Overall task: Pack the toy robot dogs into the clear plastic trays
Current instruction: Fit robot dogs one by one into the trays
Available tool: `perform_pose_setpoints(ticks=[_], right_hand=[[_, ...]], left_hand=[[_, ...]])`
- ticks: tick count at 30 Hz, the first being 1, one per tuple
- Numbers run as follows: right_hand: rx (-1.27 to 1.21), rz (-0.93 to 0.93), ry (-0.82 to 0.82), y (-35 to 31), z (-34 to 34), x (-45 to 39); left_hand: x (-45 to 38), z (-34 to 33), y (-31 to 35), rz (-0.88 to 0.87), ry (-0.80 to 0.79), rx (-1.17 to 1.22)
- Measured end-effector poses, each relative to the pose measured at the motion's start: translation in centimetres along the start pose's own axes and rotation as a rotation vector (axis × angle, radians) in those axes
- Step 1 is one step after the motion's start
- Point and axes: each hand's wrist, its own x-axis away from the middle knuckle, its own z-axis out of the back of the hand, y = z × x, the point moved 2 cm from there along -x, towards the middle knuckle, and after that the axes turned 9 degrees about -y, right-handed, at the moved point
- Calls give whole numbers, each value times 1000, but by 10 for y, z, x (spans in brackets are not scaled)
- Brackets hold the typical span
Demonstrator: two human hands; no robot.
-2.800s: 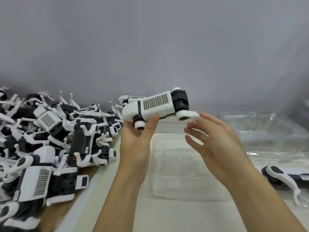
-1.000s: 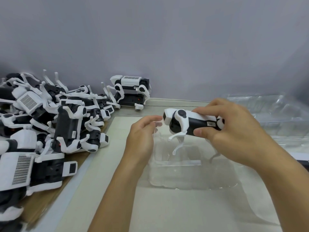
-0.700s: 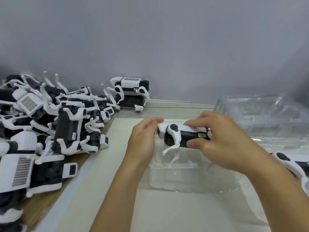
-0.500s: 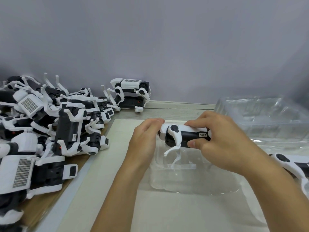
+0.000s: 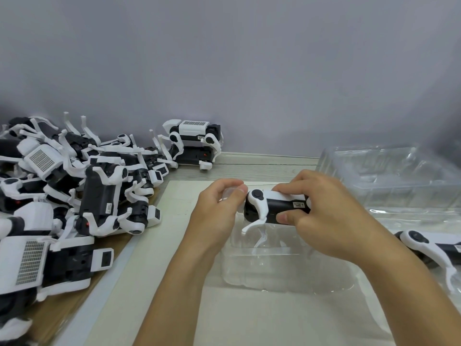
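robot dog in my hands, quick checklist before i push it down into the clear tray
1. Grip: right hand holds the robot dog round its body: ok.
2. Left hand at the dog's front end; fingers curled there, but what they pinch is hidden: cannot tell.
3. Dog over the clear tray, legs pointing down into it: ok.
4. Dog seated in the tray: not ok, its body sits above the rim.
5. Tray cavity free of other parts: looks so through the clear plastic: ok.
6. Legs matched to the moulded recesses: cannot tell.
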Motion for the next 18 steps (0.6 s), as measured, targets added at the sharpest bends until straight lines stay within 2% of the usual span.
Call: perform_pose_setpoints(ticks=[7, 15, 18], right_hand=[[103, 1, -19, 0, -4, 0], [44, 20, -4, -1, -2, 0], [74, 17, -7, -2, -4, -1]], left_hand=[[1, -1, -3, -16, 59, -8], [0, 2, -5, 104, 35, 211], [-1, 3, -7, 104, 51, 199]])
